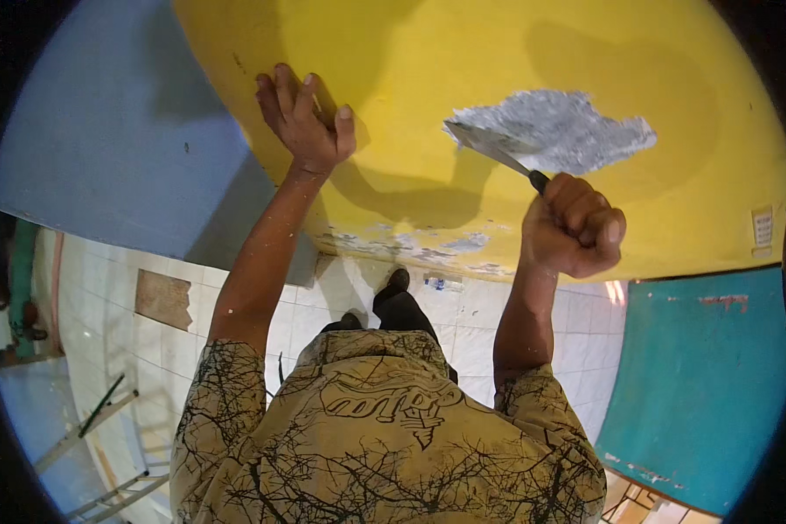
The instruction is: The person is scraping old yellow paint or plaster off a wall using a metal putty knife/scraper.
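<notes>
My right hand (576, 226) grips the dark handle of a metal scraper (491, 149), perhaps a putty knife. Its blade points up and left, lying over the left end of a bare grey patch (566, 128) with ragged white edges. Around that patch runs a yellow painted wall (426, 78). Left of the scraper, my left hand (308, 121) rests against the yellow wall with fingers spread and nothing held. Lower down, near the wall's base, the paint is flaked in a strip of peeling patches (426, 247).
A blue-grey wall (118, 137) meets the yellow one at left. A teal wall (701, 380) stands at right. On the white tiled floor (478, 340) lie a clear plastic bottle (443, 283) and a brown board piece (163, 299). A ladder (121, 491) appears at lower left.
</notes>
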Action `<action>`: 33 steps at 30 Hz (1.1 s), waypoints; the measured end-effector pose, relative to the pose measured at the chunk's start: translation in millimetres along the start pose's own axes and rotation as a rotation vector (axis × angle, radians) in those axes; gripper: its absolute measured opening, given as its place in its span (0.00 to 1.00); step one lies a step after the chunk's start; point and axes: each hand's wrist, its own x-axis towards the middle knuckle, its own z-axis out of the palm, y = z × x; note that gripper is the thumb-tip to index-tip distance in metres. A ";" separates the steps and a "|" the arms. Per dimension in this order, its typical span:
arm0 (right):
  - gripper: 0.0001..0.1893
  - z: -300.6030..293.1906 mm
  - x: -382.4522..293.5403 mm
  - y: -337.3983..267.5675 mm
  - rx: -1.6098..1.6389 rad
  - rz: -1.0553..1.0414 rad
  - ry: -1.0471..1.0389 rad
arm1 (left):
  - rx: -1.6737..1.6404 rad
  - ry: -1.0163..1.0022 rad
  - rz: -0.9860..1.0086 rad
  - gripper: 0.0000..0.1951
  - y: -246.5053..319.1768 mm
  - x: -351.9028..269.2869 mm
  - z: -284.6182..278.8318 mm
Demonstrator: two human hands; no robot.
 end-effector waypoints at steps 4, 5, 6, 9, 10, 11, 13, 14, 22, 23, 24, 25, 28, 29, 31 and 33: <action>0.18 -1.3 -3.4 5.9 -0.078 -0.023 -0.002 | -0.038 0.056 0.036 0.28 -1.5 2.2 5.5; 0.18 -0.5 -3.6 8.1 -0.079 -0.039 0.012 | -0.051 0.054 0.053 0.28 -1.5 1.7 6.0; 0.18 0.3 -5.2 9.6 -0.067 -0.042 0.042 | -0.042 0.041 0.039 0.28 0.3 0.9 5.2; 0.18 2.2 -7.9 10.6 -0.044 -0.075 0.109 | -0.031 0.020 0.034 0.28 6.4 -1.3 6.6; 0.18 2.3 -7.1 10.4 -0.049 -0.069 0.117 | -0.017 0.017 0.028 0.27 8.3 -1.9 7.3; 0.18 1.6 -6.0 11.2 -0.052 -0.063 0.124 | -0.025 0.015 0.040 0.27 8.8 -3.1 7.8; 0.17 -4.8 -5.0 15.4 -0.007 -0.078 0.118 | 0.008 0.015 0.050 0.26 10.2 -4.4 8.1; 0.17 -7.5 -2.9 16.7 0.031 -0.065 0.090 | 0.004 0.015 0.058 0.26 11.2 -5.1 9.5; 0.18 2.6 7.6 10.9 0.039 0.023 -0.049 | -0.070 -0.142 -0.125 0.22 24.0 8.7 -24.4; 0.18 6.1 8.5 13.7 0.049 0.028 -0.064 | -0.057 -0.130 -0.131 0.22 21.2 12.2 -28.6; 0.18 7.8 7.2 15.8 0.054 -0.001 -0.077 | -0.140 -0.130 -0.143 0.21 21.2 14.3 -35.0; 0.17 8.9 6.1 20.3 0.060 -0.028 -0.089 | -0.223 -0.129 -0.155 0.20 20.4 16.7 -39.7; 0.17 17.2 -12.9 57.8 -0.191 0.055 -0.027 | -0.221 -0.176 -0.136 0.20 12.5 31.1 -43.9; 0.17 12.0 -17.6 57.7 -0.186 0.066 -0.039 | -0.208 -0.171 -0.147 0.20 11.8 33.5 -44.9; 0.16 22.9 -19.7 39.4 -0.490 -0.120 0.038 | -0.130 -0.073 -0.097 0.20 -4.0 43.3 -51.1; 0.16 22.0 -3.0 12.9 -0.101 -0.047 -0.089 | -0.014 -0.079 -0.100 0.21 -10.0 56.1 -46.9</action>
